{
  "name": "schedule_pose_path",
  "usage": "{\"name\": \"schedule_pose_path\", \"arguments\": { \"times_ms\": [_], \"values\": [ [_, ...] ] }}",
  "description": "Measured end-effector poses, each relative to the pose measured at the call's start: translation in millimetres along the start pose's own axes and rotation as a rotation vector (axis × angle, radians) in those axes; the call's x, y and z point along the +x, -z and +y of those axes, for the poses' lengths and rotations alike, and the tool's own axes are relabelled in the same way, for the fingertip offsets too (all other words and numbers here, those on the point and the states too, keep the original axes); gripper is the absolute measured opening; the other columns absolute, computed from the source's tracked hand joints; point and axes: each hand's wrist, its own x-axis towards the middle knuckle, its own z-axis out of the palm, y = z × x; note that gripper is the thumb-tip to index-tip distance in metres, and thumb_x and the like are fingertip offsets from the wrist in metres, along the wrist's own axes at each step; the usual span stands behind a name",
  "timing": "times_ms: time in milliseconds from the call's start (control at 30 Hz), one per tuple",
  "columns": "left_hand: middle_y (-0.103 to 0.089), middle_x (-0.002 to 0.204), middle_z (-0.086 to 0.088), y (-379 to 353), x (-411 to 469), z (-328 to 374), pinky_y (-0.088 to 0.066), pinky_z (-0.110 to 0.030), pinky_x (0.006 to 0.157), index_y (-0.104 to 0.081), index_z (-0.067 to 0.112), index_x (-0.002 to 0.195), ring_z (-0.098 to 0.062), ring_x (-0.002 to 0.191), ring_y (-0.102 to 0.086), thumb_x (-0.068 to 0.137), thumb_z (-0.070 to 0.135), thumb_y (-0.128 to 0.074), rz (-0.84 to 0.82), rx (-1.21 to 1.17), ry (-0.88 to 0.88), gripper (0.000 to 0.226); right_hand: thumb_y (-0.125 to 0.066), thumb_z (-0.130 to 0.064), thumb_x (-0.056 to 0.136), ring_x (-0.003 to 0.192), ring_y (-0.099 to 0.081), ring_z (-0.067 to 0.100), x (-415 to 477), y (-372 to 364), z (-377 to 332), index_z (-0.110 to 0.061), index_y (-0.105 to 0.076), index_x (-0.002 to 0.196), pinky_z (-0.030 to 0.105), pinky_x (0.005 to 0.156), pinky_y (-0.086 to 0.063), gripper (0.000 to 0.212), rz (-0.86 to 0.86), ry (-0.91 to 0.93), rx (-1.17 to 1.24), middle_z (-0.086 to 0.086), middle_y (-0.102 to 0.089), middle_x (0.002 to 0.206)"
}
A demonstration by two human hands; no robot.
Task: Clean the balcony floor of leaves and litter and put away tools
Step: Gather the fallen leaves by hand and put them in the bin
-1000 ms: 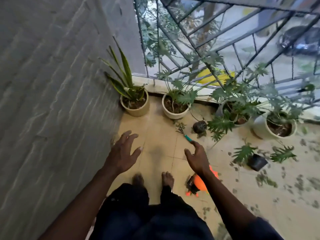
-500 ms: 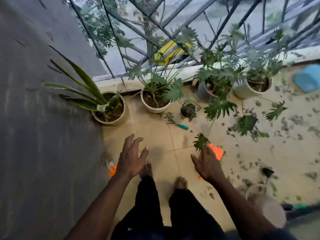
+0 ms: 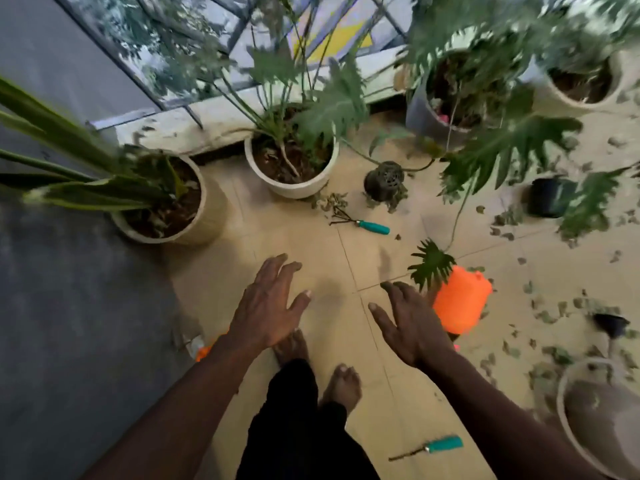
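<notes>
Since half a second ago the pots have drawn closer and larger, and a second teal-handled tool (image 3: 433, 446) has come into view on the tiles behind my right foot. My left hand (image 3: 266, 306) stays spread, palm down, fingers apart and thumb out, holding nothing and hanging above the floor (image 3: 311, 244). My right hand (image 3: 412, 327) is the same, flat with fingers loosely straight and nothing in it. An orange container (image 3: 460, 299) sits just beside it, and I cannot tell whether they touch. Ahead of both hands lies the hand rake (image 3: 360, 223), teal handle to the right, near the white pot (image 3: 294, 188) and a small black pot (image 3: 384, 180) tipped on its side. Loose leaves (image 3: 554, 317) litter the tiles to my right, up to a pale bucket (image 3: 595, 410) at the lower corner. The cream pot (image 3: 194, 209) with long striped blades stands by the grey wall on my left.
</notes>
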Motion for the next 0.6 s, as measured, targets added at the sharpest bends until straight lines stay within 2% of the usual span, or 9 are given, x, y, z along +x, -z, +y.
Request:
{"name": "schedule_pose_path", "arguments": {
  "times_ms": [100,267,433,600],
  "values": [
    [-0.024,0.166,0.004,-58,61,-33,-0.037,-0.052,0.118,-0.041,0.032,0.151,-0.020,0.155,-0.024,0.101,0.052,-0.054,0.032,0.028,-0.060,0.056,-0.029,-0.059,0.105,0.147,-0.035,0.028,68,-53,26,-0.023,-0.029,0.159,0.047,0.117,-0.037,0.066,0.029,-0.007,0.013,0.008,-0.034,0.163],
    [-0.023,0.167,0.000,-155,165,-90,-0.038,-0.055,0.116,-0.036,0.029,0.154,-0.023,0.155,-0.022,0.101,0.051,-0.054,0.018,0.143,-0.135,0.060,-0.044,-0.048,0.105,0.143,-0.040,0.029,181,-124,74,-0.022,-0.034,0.157,0.048,0.117,-0.039,0.059,0.105,-0.041,-0.003,0.009,-0.038,0.160],
    [-0.025,0.166,-0.004,-208,265,-118,-0.038,-0.055,0.117,-0.034,0.024,0.156,-0.026,0.154,-0.026,0.101,0.050,-0.054,0.090,0.198,-0.251,0.064,-0.050,-0.041,0.102,0.138,-0.044,0.032,287,-167,107,-0.016,-0.042,0.152,0.050,0.115,-0.041,0.057,0.363,-0.043,-0.052,0.013,-0.046,0.153],
    [-0.015,0.171,-0.008,-239,336,-152,-0.021,-0.049,0.125,-0.024,0.021,0.162,-0.029,0.159,-0.011,0.101,0.054,-0.049,0.260,0.259,-0.208,0.074,-0.054,-0.041,0.101,0.140,-0.040,0.033,366,-197,130,-0.017,-0.040,0.154,0.053,0.118,-0.032,0.060,0.556,0.064,-0.084,0.012,-0.044,0.153]
  ]
}}
